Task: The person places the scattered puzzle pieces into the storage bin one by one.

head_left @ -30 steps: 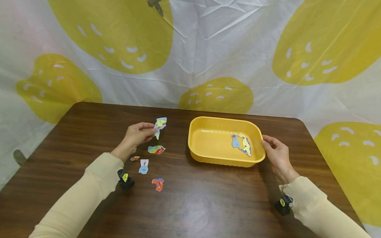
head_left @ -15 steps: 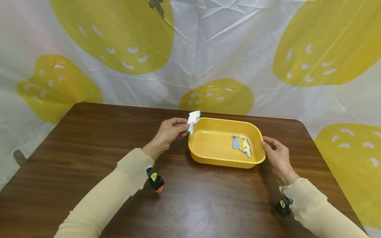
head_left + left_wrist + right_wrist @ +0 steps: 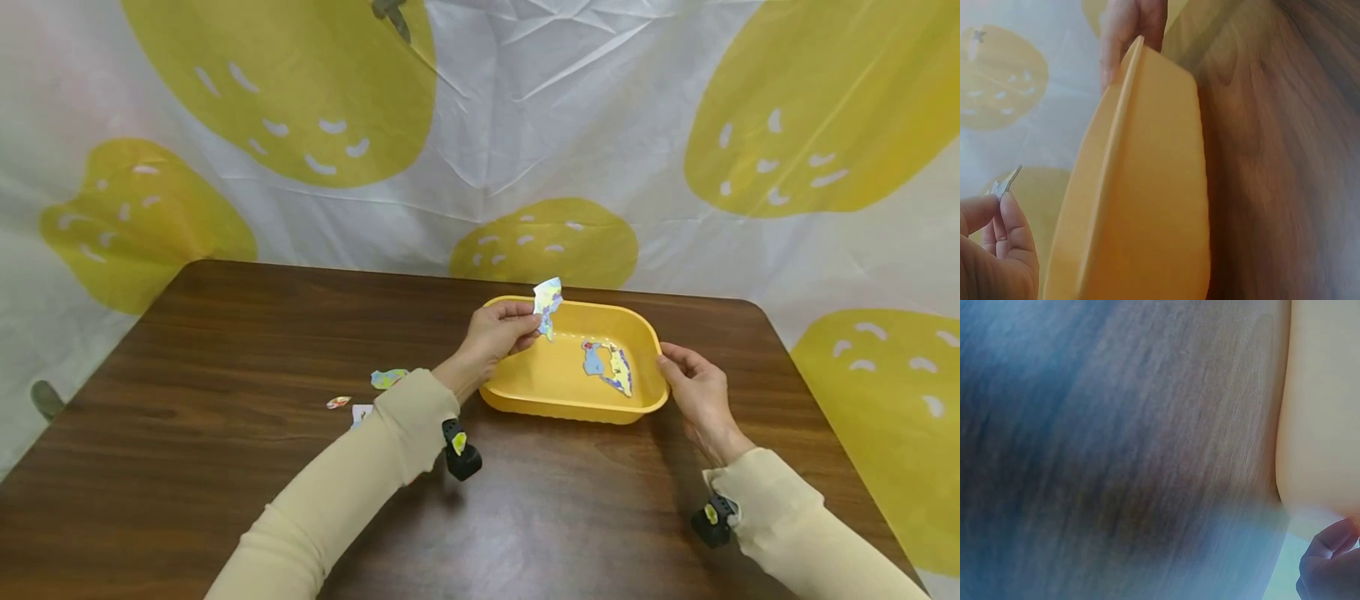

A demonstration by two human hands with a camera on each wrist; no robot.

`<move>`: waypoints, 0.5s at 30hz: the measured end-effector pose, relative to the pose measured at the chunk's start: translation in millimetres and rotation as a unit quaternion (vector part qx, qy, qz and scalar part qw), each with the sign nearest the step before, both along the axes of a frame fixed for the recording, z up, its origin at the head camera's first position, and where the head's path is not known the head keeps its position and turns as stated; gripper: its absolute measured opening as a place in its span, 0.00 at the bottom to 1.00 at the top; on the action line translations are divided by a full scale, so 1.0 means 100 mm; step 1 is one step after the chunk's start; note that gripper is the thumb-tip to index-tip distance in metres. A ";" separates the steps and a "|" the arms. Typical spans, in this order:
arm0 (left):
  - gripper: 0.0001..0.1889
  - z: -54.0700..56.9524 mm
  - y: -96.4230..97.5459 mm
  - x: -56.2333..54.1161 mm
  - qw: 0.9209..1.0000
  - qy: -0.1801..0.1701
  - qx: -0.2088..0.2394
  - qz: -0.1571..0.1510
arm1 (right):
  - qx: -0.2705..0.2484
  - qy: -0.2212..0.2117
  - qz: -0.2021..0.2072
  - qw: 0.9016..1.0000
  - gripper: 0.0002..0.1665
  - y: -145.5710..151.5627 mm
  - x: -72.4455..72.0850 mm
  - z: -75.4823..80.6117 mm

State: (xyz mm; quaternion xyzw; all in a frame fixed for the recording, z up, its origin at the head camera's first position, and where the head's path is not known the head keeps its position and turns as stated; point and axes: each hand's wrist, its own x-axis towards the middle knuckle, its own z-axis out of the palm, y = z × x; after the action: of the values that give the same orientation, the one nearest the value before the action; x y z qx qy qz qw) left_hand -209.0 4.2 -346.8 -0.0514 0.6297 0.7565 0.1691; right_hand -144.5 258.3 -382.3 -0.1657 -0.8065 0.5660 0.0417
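Observation:
My left hand (image 3: 491, 337) pinches a small, irregularly cut puzzle piece (image 3: 548, 302) with a pale, yellow and purple map-like print. Hand and piece are over the left part of a yellow plastic basin (image 3: 572, 410); the left wrist view shows the piece's thin edge (image 3: 1014, 177) between thumb and fingers. At the basin's right end, my right hand (image 3: 701, 396) grips the rim between thumb and fingers. Inside the basin, toward the right, lies a blue, pale yellow and purple puzzle piece (image 3: 619, 368). In the right wrist view the right hand (image 3: 1332, 559) shows only at the corner.
Left of the basin, several flat pieces lie on the brown wooden table (image 3: 187, 400): a green-blue one (image 3: 387, 379), a small red one (image 3: 338, 402) and a white-blue one (image 3: 361, 413) partly behind my left sleeve. A white curtain with yellow fruit prints (image 3: 487, 125) hangs behind the table.
My left hand has carried the puzzle piece rightward from the loose pieces to over the basin. My right hand keeps its hold on the rim, and the basin has stayed in place.

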 end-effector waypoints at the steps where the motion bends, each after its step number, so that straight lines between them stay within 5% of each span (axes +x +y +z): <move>1: 0.12 -0.01 0.04 0.00 1.000 -0.003 0.000 0.000 | 0.000 0.000 0.000 1.000 0.28 0.00 0.00 0.00; 15: 0.10 -0.28 0.39 -0.01 0.999 -0.046 -0.024 0.001 | -0.006 0.008 -0.006 1.000 0.28 -0.04 0.00 0.00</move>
State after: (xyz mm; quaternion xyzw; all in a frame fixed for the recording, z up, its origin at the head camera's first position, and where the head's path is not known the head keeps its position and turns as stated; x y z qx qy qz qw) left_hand -210.3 43.5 -374.5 -0.0909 0.6391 0.7382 0.1959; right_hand -144.0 254.3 -382.1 -0.1662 -0.8017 0.5719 0.0505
